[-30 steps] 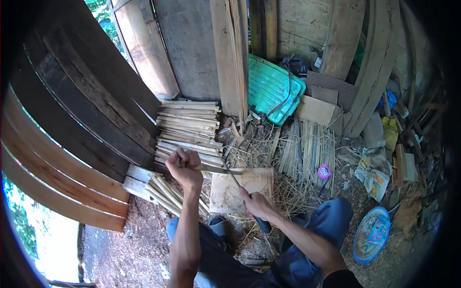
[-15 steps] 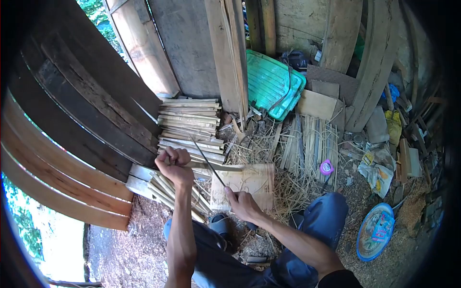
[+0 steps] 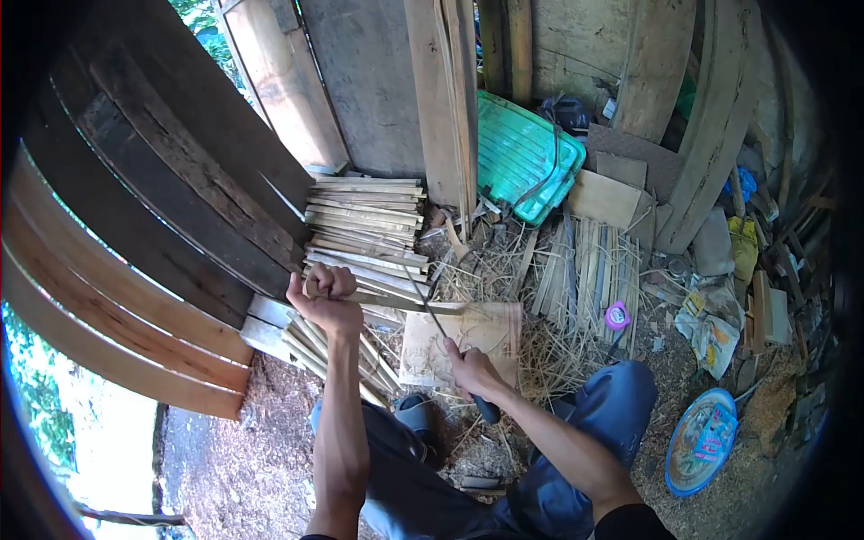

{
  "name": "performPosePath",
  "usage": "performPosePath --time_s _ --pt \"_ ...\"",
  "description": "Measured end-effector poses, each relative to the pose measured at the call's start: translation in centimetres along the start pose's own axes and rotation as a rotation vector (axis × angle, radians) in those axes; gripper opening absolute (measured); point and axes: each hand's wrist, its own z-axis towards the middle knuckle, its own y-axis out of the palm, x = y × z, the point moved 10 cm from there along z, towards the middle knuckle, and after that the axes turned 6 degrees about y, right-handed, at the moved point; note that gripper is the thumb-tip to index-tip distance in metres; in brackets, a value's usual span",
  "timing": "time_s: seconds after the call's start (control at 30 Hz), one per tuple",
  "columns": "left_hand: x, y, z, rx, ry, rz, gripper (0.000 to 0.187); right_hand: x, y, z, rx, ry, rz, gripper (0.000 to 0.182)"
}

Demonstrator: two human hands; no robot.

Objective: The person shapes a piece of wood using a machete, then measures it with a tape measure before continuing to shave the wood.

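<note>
My left hand (image 3: 326, 301) is closed around the near end of a thin flat bamboo strip (image 3: 409, 304), which reaches right over a wooden board (image 3: 423, 346) on the ground. In my right hand (image 3: 474, 371) is a long, narrow knife (image 3: 427, 309); its dark handle end sticks out below the fist. The blade points forward and left, crossing the strip in this view. Pale split strips (image 3: 367, 360) lie left of the board, under my left forearm.
Stacked bamboo strips (image 3: 364, 216) lie ahead, and more strips (image 3: 589, 270) to the right, with a pink tape measure (image 3: 617, 315) on them. Shavings (image 3: 549, 360) litter the ground. A green plastic lid (image 3: 526, 153) leans behind; a blue-rimmed basin (image 3: 673, 463) sits at right.
My right hand has shifted slightly forward and right, and the knife blade now points more steeply forward. My left hand keeps its hold on the strip. The whole view has shifted a little.
</note>
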Motion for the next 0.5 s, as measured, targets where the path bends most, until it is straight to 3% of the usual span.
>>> performPosePath --time_s 0.2,0.27,0.33,0.5 --pt "-0.6 0.1 0.5 0.007 -0.013 0.052 0.036 -0.8 -0.3 -0.6 0.084 -0.193 -0.149 0.066" --pt "-0.3 -0.8 0.8 0.064 -0.002 0.056 0.034 2.7 0.4 0.8 -0.048 0.095 0.148 0.066" --pt "-0.1 -1.0 1.3 0.064 0.003 0.064 0.033 0.7 -0.5 -0.6 -0.064 0.090 0.061 0.066" --pt "-1.3 0.0 1.0 0.013 -0.076 0.030 0.033 -0.2 -0.6 -0.4 0.064 -0.132 -0.161 0.066"
